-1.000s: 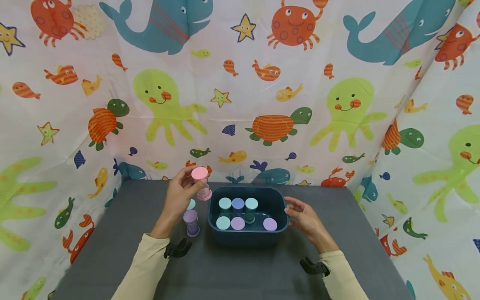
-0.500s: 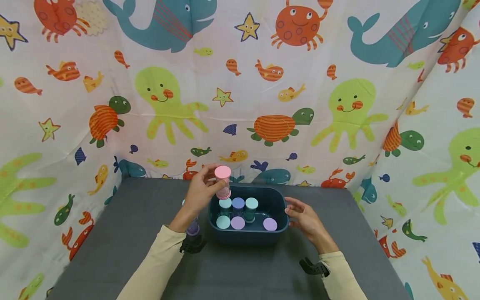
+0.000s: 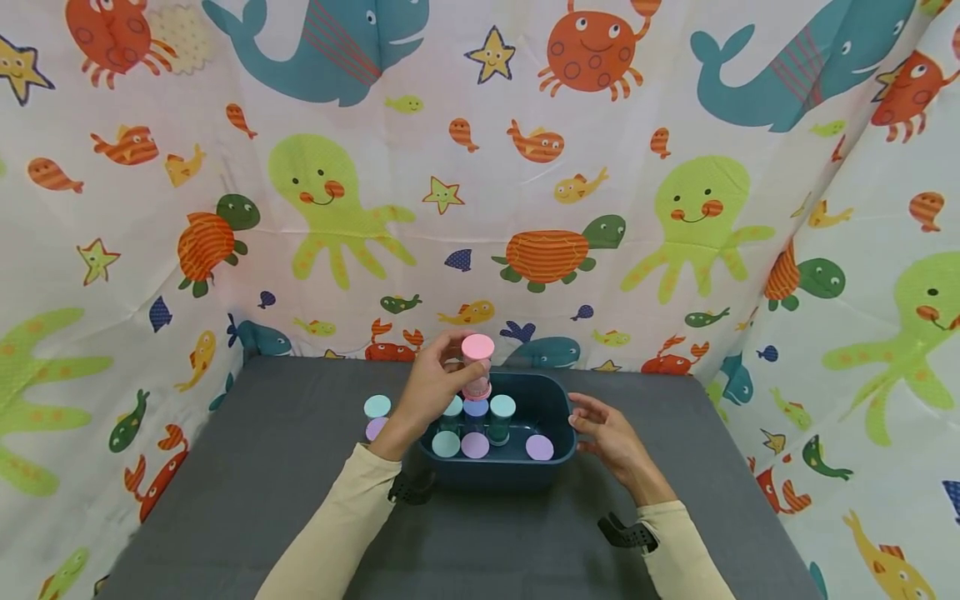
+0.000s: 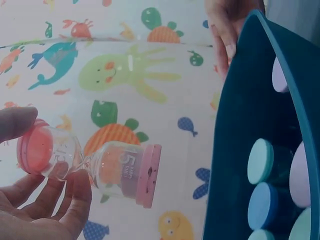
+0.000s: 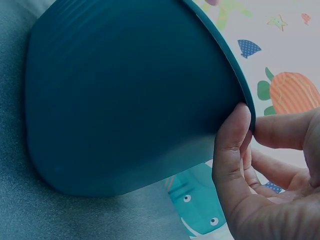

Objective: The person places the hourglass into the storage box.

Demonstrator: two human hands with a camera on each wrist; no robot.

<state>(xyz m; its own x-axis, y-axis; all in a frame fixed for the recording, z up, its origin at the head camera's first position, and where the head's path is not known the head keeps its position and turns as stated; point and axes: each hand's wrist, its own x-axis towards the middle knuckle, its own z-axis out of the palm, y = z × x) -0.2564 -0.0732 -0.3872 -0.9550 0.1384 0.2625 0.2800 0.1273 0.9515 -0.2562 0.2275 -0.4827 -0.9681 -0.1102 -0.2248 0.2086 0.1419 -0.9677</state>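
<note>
My left hand (image 3: 431, 387) pinches an hourglass (image 3: 477, 347) with pink end caps, holding it over the back left part of a dark blue bin (image 3: 502, 477). In the left wrist view its glass bulbs show clearly, with pinkish sand (image 4: 131, 180) in one. My right hand (image 3: 617, 442) is at the bin's right side; in the right wrist view the thumb lies on the outer wall and the index finger meets the rim (image 5: 251, 112). Inside the bin stand several hourglasses, among them a mint-capped one (image 3: 502, 407), a blue-capped one (image 3: 476, 407) and a lilac-capped one (image 3: 539, 447).
Left of the bin, a mint-capped hourglass (image 3: 377, 406) and a lilac-capped hourglass (image 3: 376, 428) stand on the grey table (image 3: 300, 467), the lilac one partly hidden by my left arm. A curtain (image 3: 465, 233) printed with sea animals hangs behind the table.
My left hand has carried the pink hourglass rightward from beside the bin to over it. The right hand has stayed at the bin's right side.
</note>
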